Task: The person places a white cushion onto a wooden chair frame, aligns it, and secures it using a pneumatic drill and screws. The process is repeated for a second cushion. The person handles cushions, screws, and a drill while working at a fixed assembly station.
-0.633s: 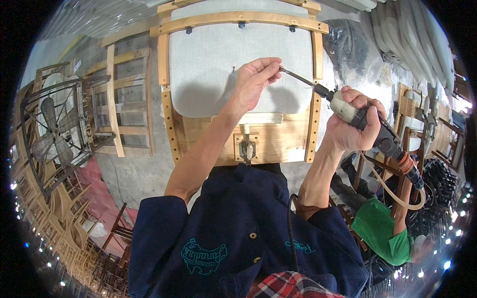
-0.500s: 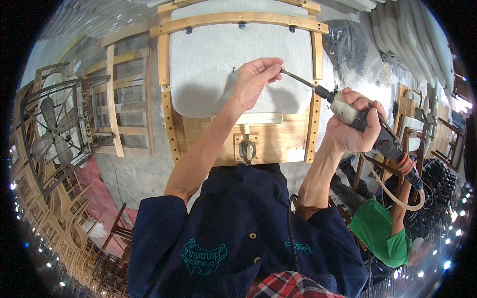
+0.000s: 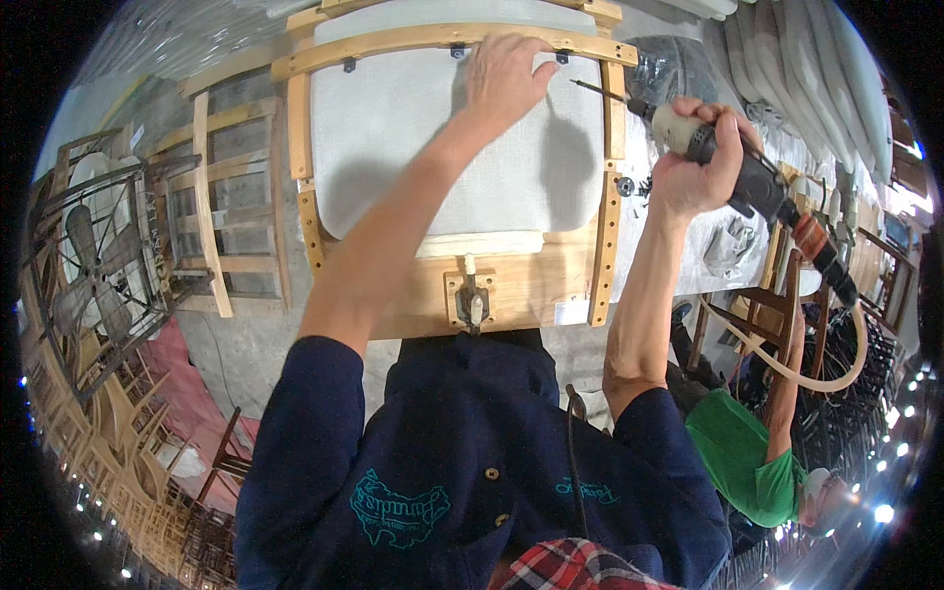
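My left hand (image 3: 506,77) rests at the wooden crossbar (image 3: 393,44), its fingers reaching over the bar and its thumb apart. Nothing shows between them. Beside the thumb, a small dark bracket (image 3: 562,58) sits under the bar; two more brackets are spaced along it to the left. My right hand (image 3: 703,162) is wrapped around a power screwdriver (image 3: 757,182) with an air hose. Its long thin bit (image 3: 600,90) points left, with its tip over the pale grey upholstered panel (image 3: 393,147), near the right-hand bracket and apart from it.
A toggle clamp (image 3: 474,300) stands on the wooden jig's near edge. Drilled rails (image 3: 602,261) flank the panel. Small dark parts (image 3: 644,187) lie on plastic at the right. A fan (image 3: 93,256) and slatted wood frame (image 3: 211,197) stand left. A person in green (image 3: 742,452) is at lower right.
My left hand has left the bit's tip and moved up to the crossbar. The screwdriver has risen slightly, its tip now near the right-hand bracket. The whole view has shifted a little.
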`<state>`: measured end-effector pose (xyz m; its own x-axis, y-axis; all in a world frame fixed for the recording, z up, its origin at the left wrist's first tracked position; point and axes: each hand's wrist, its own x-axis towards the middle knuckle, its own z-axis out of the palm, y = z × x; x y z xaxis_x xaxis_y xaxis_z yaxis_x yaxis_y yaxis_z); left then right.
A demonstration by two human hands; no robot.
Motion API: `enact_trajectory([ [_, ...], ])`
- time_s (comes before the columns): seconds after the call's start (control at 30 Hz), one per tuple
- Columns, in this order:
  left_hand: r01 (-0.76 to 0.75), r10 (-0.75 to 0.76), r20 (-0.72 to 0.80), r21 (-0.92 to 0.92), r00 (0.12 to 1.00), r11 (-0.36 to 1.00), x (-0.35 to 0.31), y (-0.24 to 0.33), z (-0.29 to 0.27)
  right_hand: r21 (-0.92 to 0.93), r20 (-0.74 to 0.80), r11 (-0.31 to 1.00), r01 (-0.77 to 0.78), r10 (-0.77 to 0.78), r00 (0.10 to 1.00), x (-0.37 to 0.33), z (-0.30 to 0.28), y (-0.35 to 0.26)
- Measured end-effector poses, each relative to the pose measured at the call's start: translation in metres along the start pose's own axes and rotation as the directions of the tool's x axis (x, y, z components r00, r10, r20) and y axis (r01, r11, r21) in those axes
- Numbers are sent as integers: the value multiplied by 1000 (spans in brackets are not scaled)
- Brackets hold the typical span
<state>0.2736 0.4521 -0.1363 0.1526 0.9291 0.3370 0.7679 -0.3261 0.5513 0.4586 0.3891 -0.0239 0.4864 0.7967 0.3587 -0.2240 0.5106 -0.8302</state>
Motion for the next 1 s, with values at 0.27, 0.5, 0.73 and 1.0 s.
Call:
enact_trajectory([
  [0.27,-330,319,-133,-68,938,941,41,-41,53,-52,49,998,22,-20,999,28,6,38],
  [0.5,-268,264,-63,-72,962,961,43,-38,59,1,54,1000,16,-16,998,34,4,59],
  [0.73,-354,345,-140,-45,928,934,42,-42,64,-67,171,989,135,-122,978,38,-6,83],
  [1.0,-397,393,-153,2,907,918,42,-41,61,-76,231,976,204,-182,956,44,-7,93],
])
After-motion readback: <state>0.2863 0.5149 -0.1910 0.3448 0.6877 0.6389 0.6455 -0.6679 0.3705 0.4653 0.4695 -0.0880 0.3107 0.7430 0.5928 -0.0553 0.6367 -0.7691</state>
